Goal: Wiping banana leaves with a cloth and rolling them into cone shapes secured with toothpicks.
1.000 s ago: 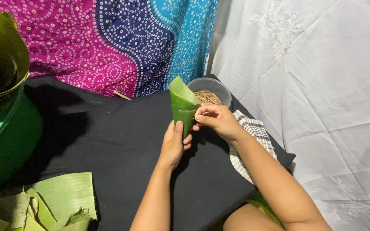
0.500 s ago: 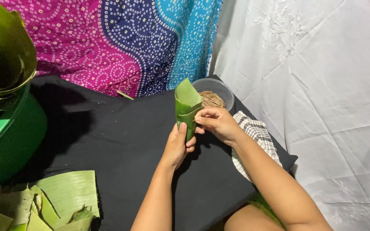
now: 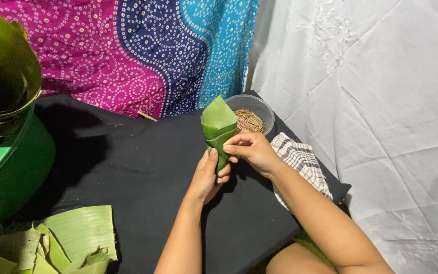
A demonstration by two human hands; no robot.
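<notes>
Step in hand, by judgement: shaping and fastening a leaf cone. The cone stands nearly upright above the black cloth, at centre, just near of the bowl.

Left hand: curled around the cone's lower tip, fingers pressed against the leaf, supporting it from below.

Right hand: thumb and fingers pinched together at the cone's side seam, just under the folded top. Whether a stick sits in that pinch cannot be told.

The bowl is clear plastic and holds thin brown sticks; it sits at the far edge of the cloth, touching or just behind the cone in this view. A checked towel lies to the right, under the right forearm. Cut leaf pieces lie near left. A green tub lined with leaf stands at far left.

Next move, by judgement, calls for steady hold at the tip while the seam is secured; a loosened pinch would likely let the fold spring open.
</notes>
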